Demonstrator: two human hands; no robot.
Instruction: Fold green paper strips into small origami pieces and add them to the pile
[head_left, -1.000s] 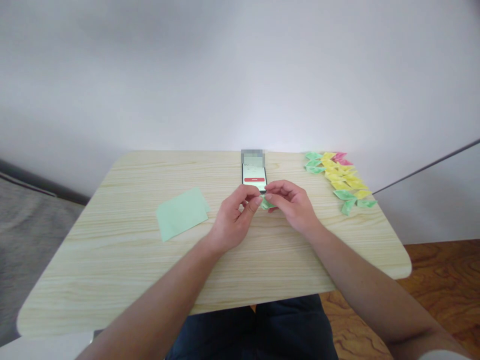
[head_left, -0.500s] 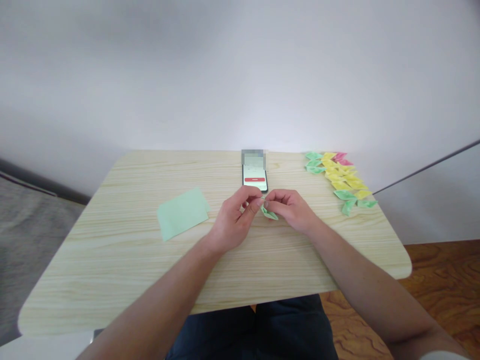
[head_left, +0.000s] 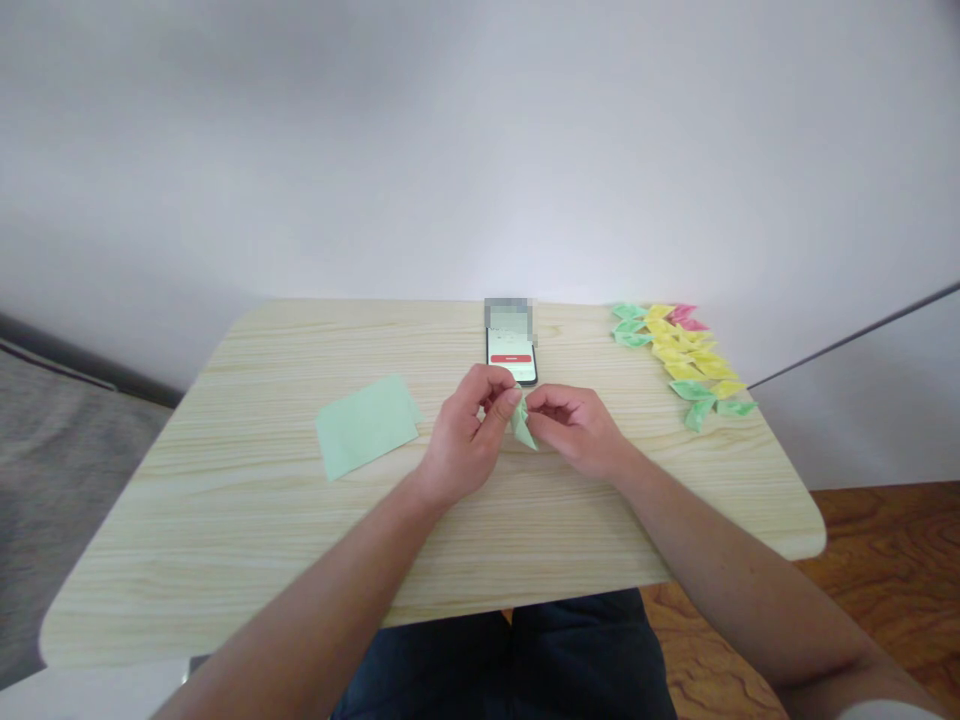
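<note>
Paper (head_left: 523,431) had swung round, its tip toward the near edge of the desk (head_left: 187,520), and the right hand (head_left: 581,432) had dropped slightly, seemingly baring another fold. It was over mid-desk, just nearer than the phone (head_left: 513,372). The left hand (head_left: 466,438) pinched it between thumb and forefinger; the right grip was narrow beside it, any hold impossible to tell. Creased and pointed, it resembled the green, yellow and pink shapes (head_left: 673,345) along the right edge; flat, smooth sheets (head_left: 366,428) lay nearer the left.

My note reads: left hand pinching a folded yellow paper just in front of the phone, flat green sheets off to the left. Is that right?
Not quite: the folded paper in the left hand is green, as the head view shows. The rest stands.
</note>
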